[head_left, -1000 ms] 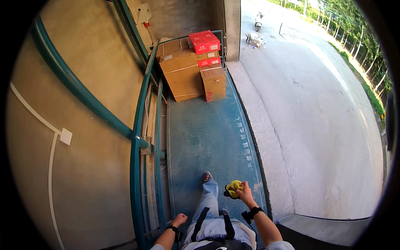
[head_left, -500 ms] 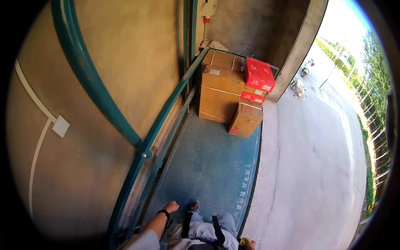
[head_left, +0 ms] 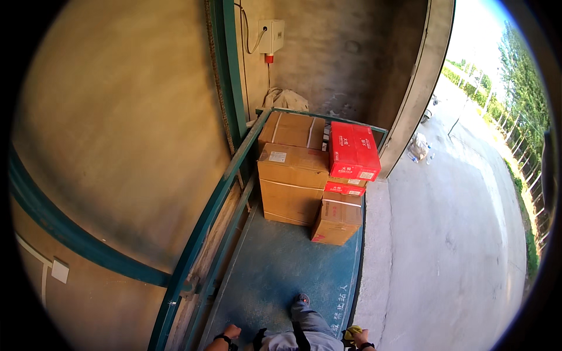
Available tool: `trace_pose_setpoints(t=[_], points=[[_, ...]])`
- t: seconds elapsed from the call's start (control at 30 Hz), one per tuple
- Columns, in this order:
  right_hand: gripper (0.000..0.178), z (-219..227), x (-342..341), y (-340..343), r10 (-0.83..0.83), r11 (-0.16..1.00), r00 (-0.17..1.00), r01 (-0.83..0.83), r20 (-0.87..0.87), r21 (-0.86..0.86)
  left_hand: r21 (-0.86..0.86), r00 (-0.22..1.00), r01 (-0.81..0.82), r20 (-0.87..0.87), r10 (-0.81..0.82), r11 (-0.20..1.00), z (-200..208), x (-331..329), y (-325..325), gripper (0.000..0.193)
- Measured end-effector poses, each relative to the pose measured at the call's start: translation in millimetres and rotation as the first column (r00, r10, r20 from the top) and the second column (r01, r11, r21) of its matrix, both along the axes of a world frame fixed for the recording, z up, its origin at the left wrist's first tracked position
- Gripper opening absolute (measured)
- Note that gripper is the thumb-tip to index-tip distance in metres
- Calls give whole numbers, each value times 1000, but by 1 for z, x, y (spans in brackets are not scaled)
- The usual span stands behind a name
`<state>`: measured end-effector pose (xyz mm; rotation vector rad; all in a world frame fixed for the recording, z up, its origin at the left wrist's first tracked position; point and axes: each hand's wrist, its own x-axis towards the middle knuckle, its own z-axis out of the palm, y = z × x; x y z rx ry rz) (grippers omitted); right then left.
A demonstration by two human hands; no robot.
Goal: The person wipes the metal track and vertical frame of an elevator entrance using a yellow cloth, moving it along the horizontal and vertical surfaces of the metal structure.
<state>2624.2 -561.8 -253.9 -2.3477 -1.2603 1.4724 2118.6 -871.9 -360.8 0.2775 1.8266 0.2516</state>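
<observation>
My left hand (head_left: pixel 232 331), with a dark band on the wrist, hangs at the lower edge, curled closed with nothing showing in it. At my right side, my right hand (head_left: pixel 362 337) is closed on a crumpled yellow cloth-like thing (head_left: pixel 352 333); its exact kind is unclear. Ahead, at the far end of the blue platform (head_left: pixel 281 275), stand several cartons. A large brown carton (head_left: pixel 293 196) is on the left, another brown carton (head_left: pixel 293 130) behind it. A red carton (head_left: pixel 354 151) tops the right stack, and a smaller brown carton (head_left: pixel 338 219) stands in front. Neither hand touches them.
A green railing (head_left: pixel 205 245) runs along the platform's left side, beside a wall. A grey concrete road (head_left: pixel 451 234) lies to the right. Near the doorway pillar (head_left: pixel 418 82) sits a white bag (head_left: pixel 418 146). An electrical box (head_left: pixel 271 36) hangs on the back wall.
The cartons appear nearer and lower as I step forward along the platform. My left hand has dropped toward the lower edge, and my right hand with the yellow thing shows more fully.
</observation>
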Motion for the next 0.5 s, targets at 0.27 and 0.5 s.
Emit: trace_pose_setpoints(t=[0.27, 0.5], points=[[44, -25, -194, 281, 546, 825, 836, -548, 49, 137, 381, 855, -161, -407, 321, 910, 97, -42, 159, 25], [46, 24, -412, 368, 790, 604, 591, -709, -159, 364, 714, 457, 39, -635, 623, 699, 168, -184, 275, 14]])
